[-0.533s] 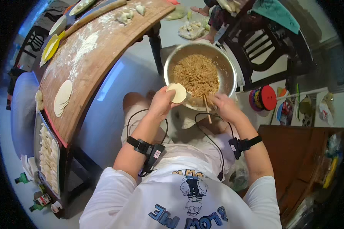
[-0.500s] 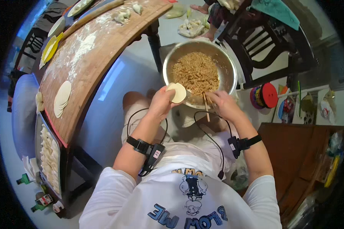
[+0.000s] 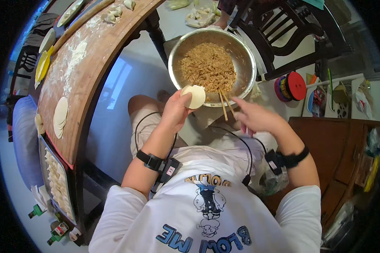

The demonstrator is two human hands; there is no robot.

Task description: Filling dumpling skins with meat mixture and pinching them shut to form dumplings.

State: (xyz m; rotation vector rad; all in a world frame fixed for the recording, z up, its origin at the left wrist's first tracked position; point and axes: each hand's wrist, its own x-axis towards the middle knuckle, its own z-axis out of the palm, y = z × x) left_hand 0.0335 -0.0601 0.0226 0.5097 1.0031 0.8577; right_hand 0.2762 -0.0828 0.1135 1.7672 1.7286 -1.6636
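Note:
My left hand (image 3: 175, 111) pinches a round dough wrapper (image 3: 195, 97) at the near rim of a wide metal bowl (image 3: 248, 69). Brown minced filling (image 3: 207, 65) lies in the bowl. A pair of wooden chopsticks (image 3: 223, 105) leans over the near rim, tips in the filling. Just right of the chopsticks, my right hand (image 3: 259, 118) is apart from them, slightly blurred, its index finger stretched out and nothing visible in it.
A floury wooden table (image 3: 86, 80) on the left bears a stack of wrappers (image 3: 60, 117), a rolling pin (image 3: 78, 24) and a yellow dish (image 3: 42, 65). Beside it is a tray of dumplings (image 3: 57, 179). Right stand a dark chair (image 3: 278, 36), a red-lidded tub (image 3: 295, 87) and a brown cabinet (image 3: 321, 147).
My right hand has let go of the chopsticks and moved right and toward me. The wrapper stays in my left hand. The view has shifted, so the bowl sits higher and farther left.

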